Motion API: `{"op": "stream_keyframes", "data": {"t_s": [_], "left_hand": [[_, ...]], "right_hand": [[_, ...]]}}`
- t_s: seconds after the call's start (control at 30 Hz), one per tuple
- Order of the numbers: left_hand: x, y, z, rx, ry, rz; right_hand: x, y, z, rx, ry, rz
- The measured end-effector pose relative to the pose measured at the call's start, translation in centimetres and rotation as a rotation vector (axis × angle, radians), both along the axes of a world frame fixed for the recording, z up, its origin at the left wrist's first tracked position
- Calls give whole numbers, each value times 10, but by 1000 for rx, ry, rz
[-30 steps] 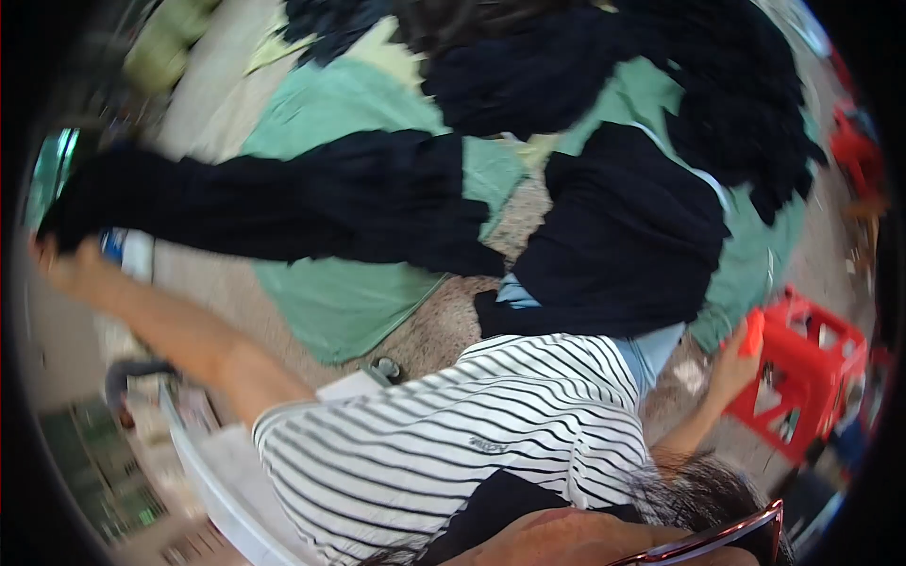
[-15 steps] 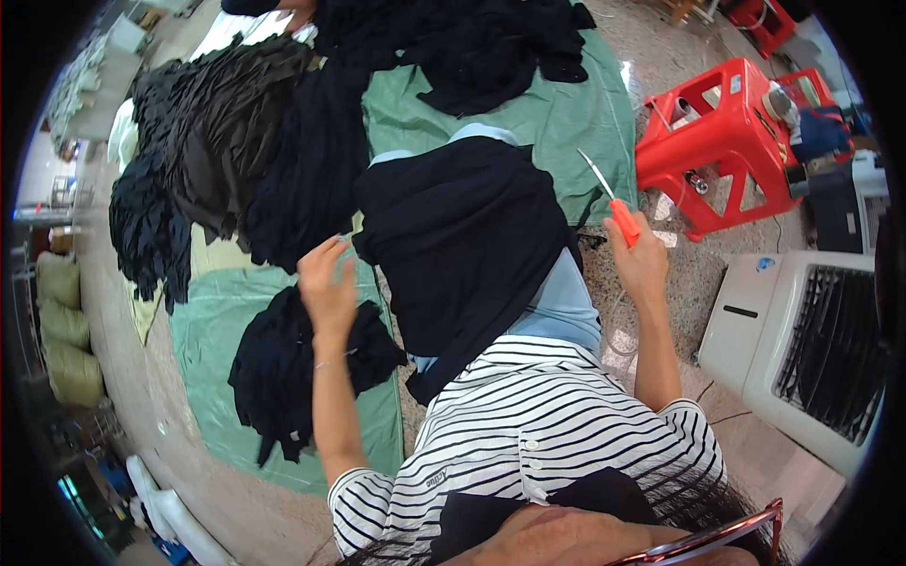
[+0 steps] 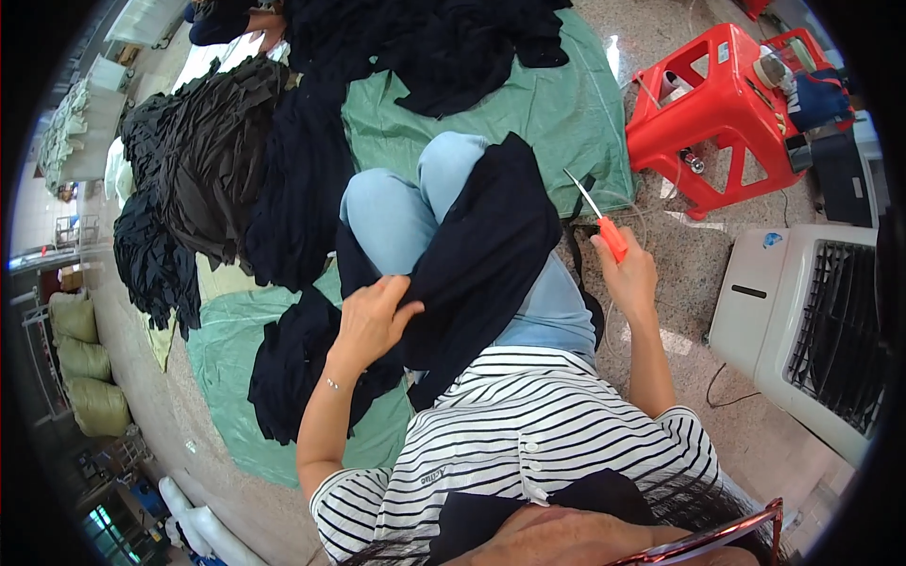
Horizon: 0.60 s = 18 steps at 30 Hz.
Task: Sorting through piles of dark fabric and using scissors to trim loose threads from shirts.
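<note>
A dark navy garment (image 3: 486, 250) lies over my lap, partly pulled aside so that both knees of my light blue jeans (image 3: 389, 219) show. My left hand (image 3: 373, 319) is closed at the garment's edge, with the thumb pointing right. In my right hand (image 3: 630, 278), a thin pointed blade tool with an orange handle (image 3: 612, 238) is held out to the right of the garment, its tip directed up and left. The blade touches nothing. Whether the tool is scissors or a knife, I cannot tell.
Dark clothes (image 3: 307, 368) lie left of me on a green sheet (image 3: 226, 354). Bigger heaps (image 3: 212, 170) spread ahead and left. To the right stand a red plastic stool (image 3: 703, 123) bearing small items and a white air cooler (image 3: 746, 311). Another person's limb (image 3: 272, 26) shows far ahead.
My left hand has come down and right onto the garment, which has been drawn back from my knees. My right hand, still holding the orange-handled tool, has shifted slightly down and left.
</note>
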<state>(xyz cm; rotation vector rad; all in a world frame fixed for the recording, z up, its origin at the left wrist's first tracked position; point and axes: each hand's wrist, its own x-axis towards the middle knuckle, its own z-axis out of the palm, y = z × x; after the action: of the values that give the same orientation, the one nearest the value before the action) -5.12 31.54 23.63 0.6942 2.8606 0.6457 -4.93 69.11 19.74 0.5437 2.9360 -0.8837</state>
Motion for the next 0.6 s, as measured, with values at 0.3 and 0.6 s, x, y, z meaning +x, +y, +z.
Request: {"op": "stream_keyframes", "data": {"t_s": [0.3,0.6], "left_hand": [[-42,31,-45,557,-5,407],[-52,90,-66,781,105,426]], "right_hand": [[-8,-31,30,-74,80,216],[21,-46,60,-123,96,336]]}}
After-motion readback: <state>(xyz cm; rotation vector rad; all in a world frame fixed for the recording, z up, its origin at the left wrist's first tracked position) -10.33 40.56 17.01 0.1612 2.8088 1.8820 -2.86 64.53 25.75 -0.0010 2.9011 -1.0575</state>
